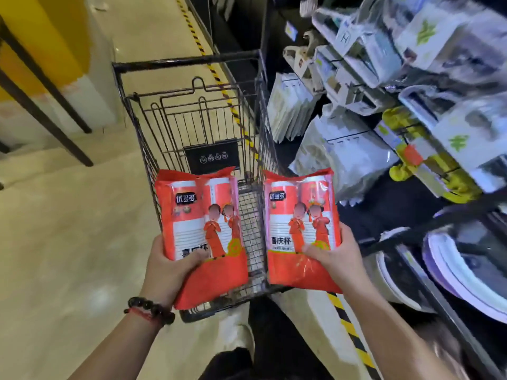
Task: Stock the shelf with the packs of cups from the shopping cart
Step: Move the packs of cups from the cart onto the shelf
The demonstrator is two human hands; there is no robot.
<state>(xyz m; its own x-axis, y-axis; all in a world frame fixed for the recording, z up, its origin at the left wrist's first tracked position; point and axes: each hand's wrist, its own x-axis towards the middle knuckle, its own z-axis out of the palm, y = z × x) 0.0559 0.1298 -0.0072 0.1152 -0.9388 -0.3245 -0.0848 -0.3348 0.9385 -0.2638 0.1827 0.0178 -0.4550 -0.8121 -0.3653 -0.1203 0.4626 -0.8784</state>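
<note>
Two red packs of cups, both in the air over the near end of the shopping cart (pixel 192 127), upright, printed fronts facing the person. Left pack (pixel 201 229) sits about 7 o'clock of frame centre, right pack (pixel 300 226) about 5 o'clock; apart, not touching, cart mesh showing between them. Left hand (pixel 167 270) grips its pack at the lower left edge, thumb curled over the front, other fingers hidden behind the plastic. Right hand (pixel 333 259) grips its pack at the lower right edge, thumb across the front, fingers wrapped behind. Beaded bracelet (pixel 151 309) plus a red cord on the left wrist. Cart is dark wire, handle bar at 12 o'clock, black placard (pixel 212 159) on the far inner wall; can't tell if more stock lies in the basket, the packs block it. Shelf (pixel 411 105) runs along 1 to 4 o'clock, packed with white and clear bagged goods, yellow items (pixel 403 171) at 3 o'clock, blurred. Yellow-black floor tape (pixel 348 325) at 5 o'clock beside the shelf base. Beige floor (pixel 68 229) at 9 o'clock.
</note>
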